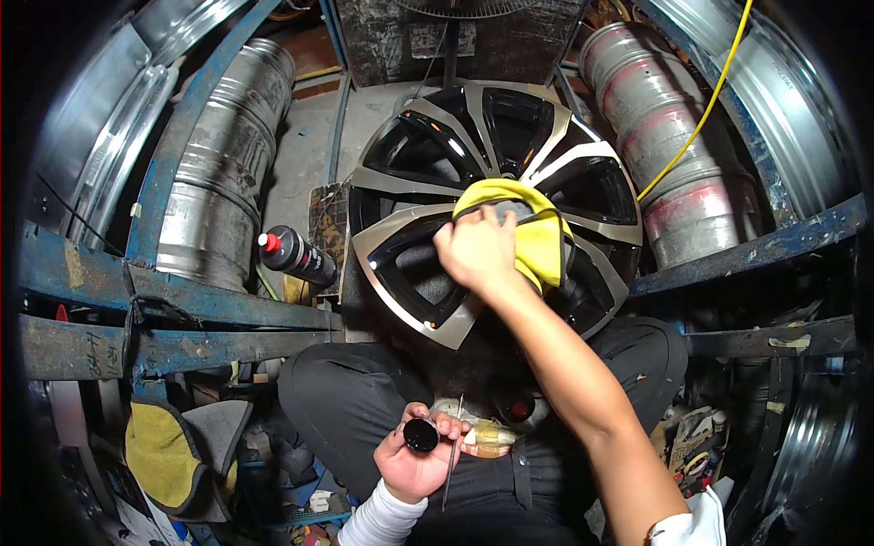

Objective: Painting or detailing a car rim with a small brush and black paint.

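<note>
A black and silver alloy wheel rim (pixel 405 223) lies face up in front of my knees. My right hand (pixel 480 247) reaches across to its centre, fingers closed on a yellow cloth (pixel 543 250) with dark edging and a grey side. The cloth rests on the spokes and covers much of the hub. Low in my lap, my left hand (pixel 405 469) grips a small round cup (pixel 421 435) whose inside looks glossy black. A thin rod (pixel 452 464), perhaps a brush handle, runs between the same fingers; its tip is too small to make out.
A dark bottle with a red cap (pixel 299 255) stands left of the rim. Blue metal frames (pixel 218 296) flank me, with stacked silver wheel barrels (pixel 223 164) behind them. A yellow-grey cloth (pixel 168 455) hangs at lower left. A yellow cable (pixel 706 109) runs down at right.
</note>
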Available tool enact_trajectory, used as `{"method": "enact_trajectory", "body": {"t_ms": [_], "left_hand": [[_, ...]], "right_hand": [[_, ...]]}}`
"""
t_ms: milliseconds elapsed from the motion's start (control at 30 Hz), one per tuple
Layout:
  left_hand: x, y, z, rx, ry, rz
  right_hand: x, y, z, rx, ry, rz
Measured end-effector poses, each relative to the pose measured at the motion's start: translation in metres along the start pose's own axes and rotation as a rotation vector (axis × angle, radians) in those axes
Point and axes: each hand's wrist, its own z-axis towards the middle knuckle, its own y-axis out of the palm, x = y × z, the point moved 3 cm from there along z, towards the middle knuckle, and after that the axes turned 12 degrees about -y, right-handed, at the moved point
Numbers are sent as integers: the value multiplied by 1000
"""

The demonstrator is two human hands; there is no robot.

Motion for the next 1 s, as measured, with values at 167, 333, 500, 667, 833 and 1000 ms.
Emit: {"method": "enact_trajectory", "body": {"t_ms": [167,333,500,667,833,1000], "left_hand": [[0,1,0,-31,2,-29],[1,-5,1,-41,33,2],[1,-6,0,-29,25,7],[1,-6,-1,3,32,11],[1,-3,-2,-1,49,-1],[-2,-4,-6,74,43,-37]], "right_hand": [[3,3,-3,-13,33,45],[1,3,-8,95,-210,-30],[6,5,-16,72,-240,-49],[48,-4,-9,21,-60,-112],[133,-27,-7,333,259,363],[174,-57,-3,749,359,1618]]}}
